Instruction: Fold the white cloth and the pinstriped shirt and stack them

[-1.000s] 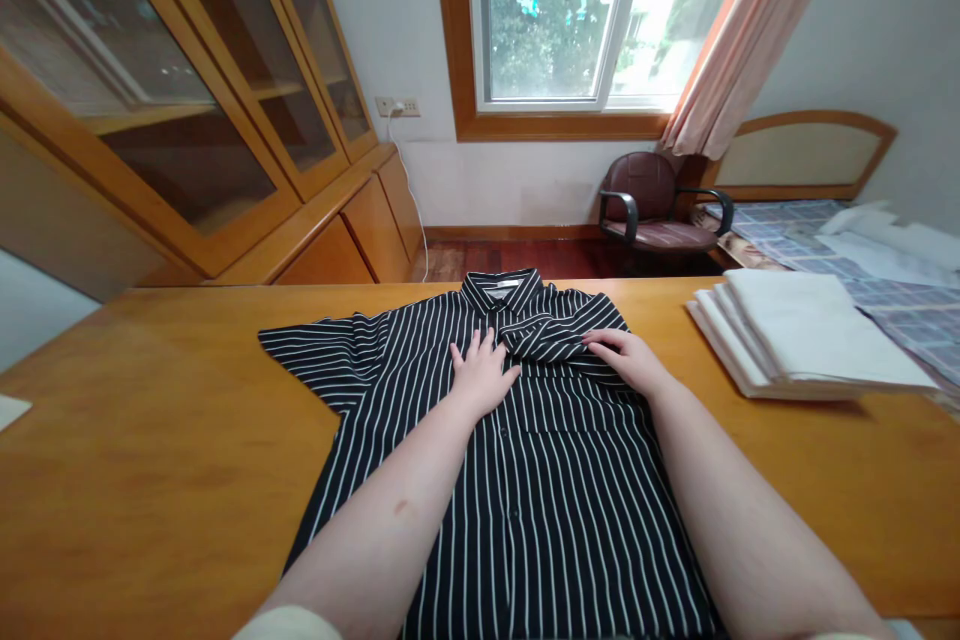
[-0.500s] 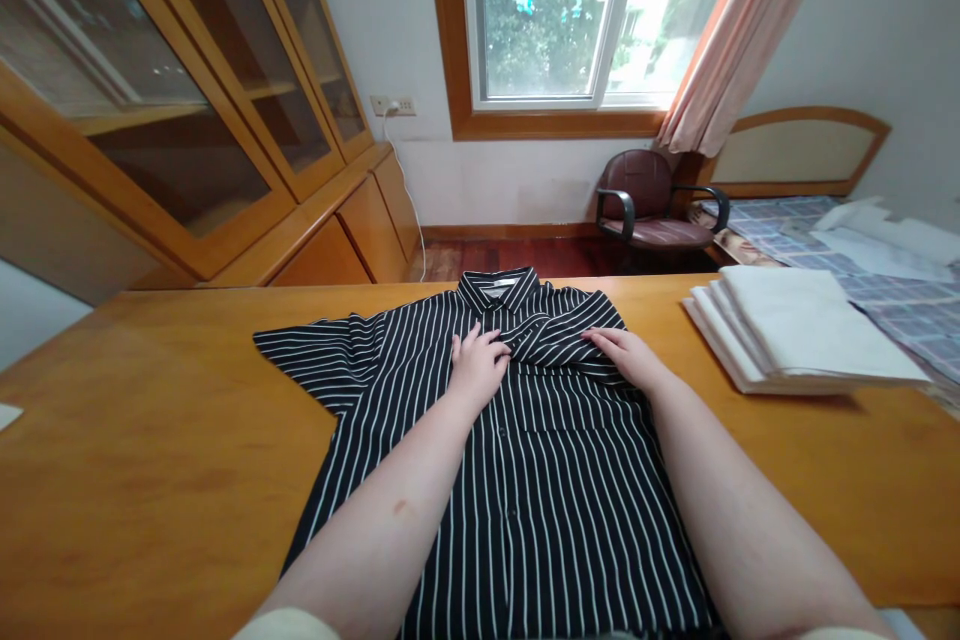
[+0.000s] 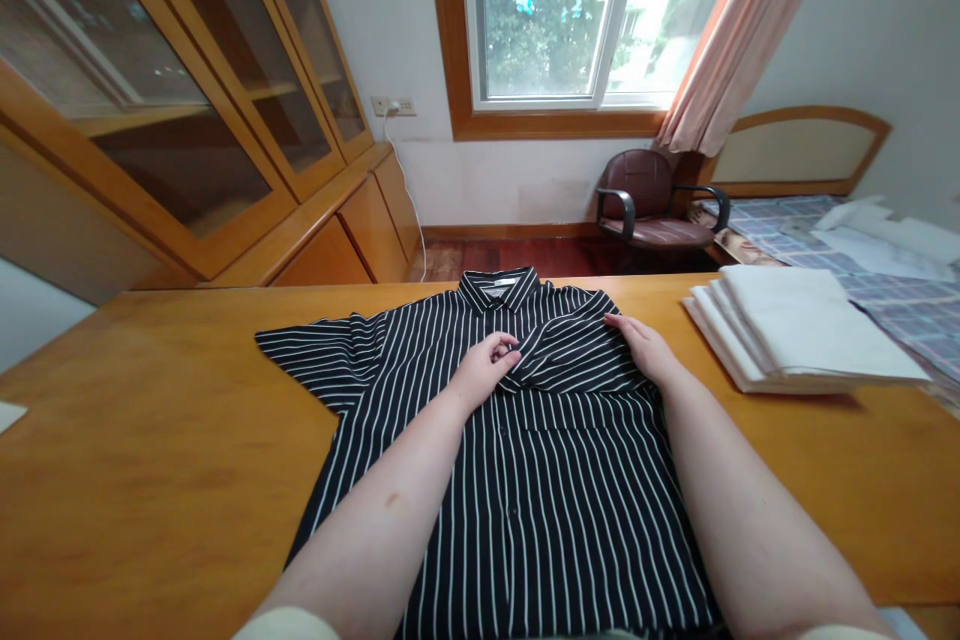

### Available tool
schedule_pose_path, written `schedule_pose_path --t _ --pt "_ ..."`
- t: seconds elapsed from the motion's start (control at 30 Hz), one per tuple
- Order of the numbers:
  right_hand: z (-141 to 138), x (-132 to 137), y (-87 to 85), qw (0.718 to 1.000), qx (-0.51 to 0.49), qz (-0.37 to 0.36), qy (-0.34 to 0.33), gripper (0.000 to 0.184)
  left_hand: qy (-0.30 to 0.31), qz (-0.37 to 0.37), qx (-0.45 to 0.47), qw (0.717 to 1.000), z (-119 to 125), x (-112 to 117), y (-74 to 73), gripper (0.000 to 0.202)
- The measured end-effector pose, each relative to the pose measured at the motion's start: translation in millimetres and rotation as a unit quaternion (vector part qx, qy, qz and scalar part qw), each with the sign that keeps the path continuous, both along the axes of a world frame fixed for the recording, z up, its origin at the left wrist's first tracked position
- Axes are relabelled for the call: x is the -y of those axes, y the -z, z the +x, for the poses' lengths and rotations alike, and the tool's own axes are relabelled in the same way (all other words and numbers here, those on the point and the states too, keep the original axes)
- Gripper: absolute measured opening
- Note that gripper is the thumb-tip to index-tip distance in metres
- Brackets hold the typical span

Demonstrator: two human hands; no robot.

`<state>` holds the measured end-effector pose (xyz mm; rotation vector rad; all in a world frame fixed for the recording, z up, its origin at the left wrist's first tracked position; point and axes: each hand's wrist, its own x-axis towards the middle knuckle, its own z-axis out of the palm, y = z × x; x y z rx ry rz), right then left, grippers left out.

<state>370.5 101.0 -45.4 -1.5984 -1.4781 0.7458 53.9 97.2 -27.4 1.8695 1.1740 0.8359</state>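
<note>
The wooden counter [image 3: 150,450] spans the near scene, with a glass-fronted cabinet [image 3: 255,90] beyond its far left edge and a brown armchair [image 3: 645,190] beyond its far edge, right of centre. Black striped shirt [image 3: 585,520]: lies front upward on the middle of the counter, its long axis running near to far, collar end far, body extending to the near limit of view; the white stripes of the body follow roughly the same axis. White stack [image 3: 810,325]: folded sheets on the counter, right of the shirt and apart from it. Left-lying sleeve [image 3: 322,350]: spread outward, its opening pointing left. Folded sleeve [image 3: 577,350]: laid inward across the upper front, its long axis left to right, its end pointing left toward the button line. Left hand [image 3: 486,370]: thumb and forefinger curled together, pinching the edge of the folded sleeve's end. Right hand [image 3: 646,350]: fingers [image 3: 621,322] nearly straight and close together, tips touching the fold near the shoulder; whether they grip the cloth cannot be told. Collar [image 3: 499,292]: at the counter's far edge. Button [image 3: 513,512]: on the front's centre line.
</note>
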Motion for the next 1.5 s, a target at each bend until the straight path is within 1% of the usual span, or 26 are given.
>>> schedule_pose_path --t 0.03,0.1,0.13,0.2,0.3,0.4,0.5,0.57,0.63,0.67,0.73,0.77,0.83,0.9,0.97,1.03,1.13,1.2,1.23,1.3,1.37,1.43,1.5 --pt "0.7 -0.5 0.8 1.0 -0.005 0.001 0.005 0.04 0.018 0.006 -0.025 1.0 -0.9 -0.4 -0.6 0.035" --pt "3.0 -1.8 3.1 1.0 -0.014 0.005 0.016 0.04 0.035 0.034 -0.074 0.996 -2.6 -0.8 -2.7 0.038" --pt "4.4 -2.6 4.6 1.0 -0.019 0.008 0.021 0.04 0.038 0.041 -0.084 0.995 -3.2 -0.9 -3.9 0.035" --pt "7.5 -4.5 8.4 0.999 -0.036 0.015 0.026 0.04 0.031 0.026 -0.07 0.997 -4.0 -1.4 -5.2 0.026" --pt "10.7 -7.3 13.7 0.995 -0.09 0.023 0.028 0.04 -0.005 -0.011 0.015 1.0 -4.0 -4.4 -2.8 0.022" --pt "11.3 -8.6 14.8 0.985 -0.165 0.018 0.049 0.04 -0.045 -0.046 0.111 0.992 -3.7 -10.2 4.5 0.023" --pt "12.7 -7.5 10.3 0.967 -0.225 0.005 0.118 0.035 -0.085 -0.1 0.183 0.974 -4.4 -15.8 11.8 0.03" --pt "15.7 -5.9 6.0 0.952 -0.256 -0.006 0.169 0.029 -0.098 -0.14 0.239 0.956 -5.1 -17.9 14.1 0.038" --pt "20.0 -4.0 2.1 0.941 -0.273 -0.022 0.197 0.026 -0.088 -0.183 0.297 0.933 -5.4 -18.0 13.9 0.046" --pt "22.4 -2.9 0.6 0.94 -0.271 -0.036 0.202 0.025 -0.074 -0.203 0.319 0.923 -5.3 -17.5 13.2 0.05" --pt "26.4 -0.2 -1.4 0.949 -0.238 -0.072 0.193 0.025 -0.037 -0.227 0.345 0.91 -4.6 -16.1 11.9 0.061" --pt "27.7 1.3 -2.1 0.957 -0.204 -0.094 0.182 0.027 -0.019 -0.228 0.346 0.91 -4.0 -15.4 11.7 0.067" --pt "28.6 4.5 -2.9 0.973 -0.103 -0.134 0.155 0.031 0.005 -0.213 0.335 0.918 -2.7 -14.9 12.7 0.073" --pt "27.4 7.1 -3.6 0.981 0.025 -0.149 0.124 0.032 0.004 -0.187 0.322 0.928 -1.9 -15.7 15.1 0.07" --pt "25.4 8.1 -4.5 0.976 0.129 -0.143 0.097 0.031 -0.019 -0.159 0.316 0.935 -1.9 -17.5 17.9 0.062" --pt "24.2 7.6 -5.3 0.972 0.176 -0.125 0.089 0.031 -0.054 -0.139 0.315 0.937 -2.6 -19.3 19.5 0.056" --pt "25.8 5.7 -5.6 0.972 0.174 -0.104 0.123 0.031 -0.105 -0.156 0.301 0.935 -4.0 -20.9 18.8 0.053" --pt "28.4 4.9 -4.8 0.97 0.164 -0.106 0.144 0.032 -0.117 -0.179 0.267 0.94 -4.6 -20.7 17.6 0.051" --pt "29.8 4.6 -4.1 0.97 0.16 -0.109 0.149 0.032 -0.113 -0.18 0.242 0.947 -4.8 -20.4 17.3 0.051" --pt "32.7 3.9 -2.3 0.969 0.154 -0.113 0.154 0.033 -0.096 -0.146 0.186 0.967 -5.1 -19.6 18.2 0.05" --pt "35.5 2.6 0.1 0.968 0.153 -0.114 0.162 0.033 -0.08 -0.085 0.125 0.985 -5.5 -18.8 20.9 0.051" --pt "38.6 0.4 3.1 0.966 0.152 -0.115 0.172 0.033 -0.072 -0.035 0.065 0.995 -5.8 -18.3 24.3 0.054" --pt "41.7 -2.1 6.4 0.967 0.138 -0.114 0.179 0.033 -0.067 -0.008 0.019 0.998 -5.9 -18.2 26.8 0.055"
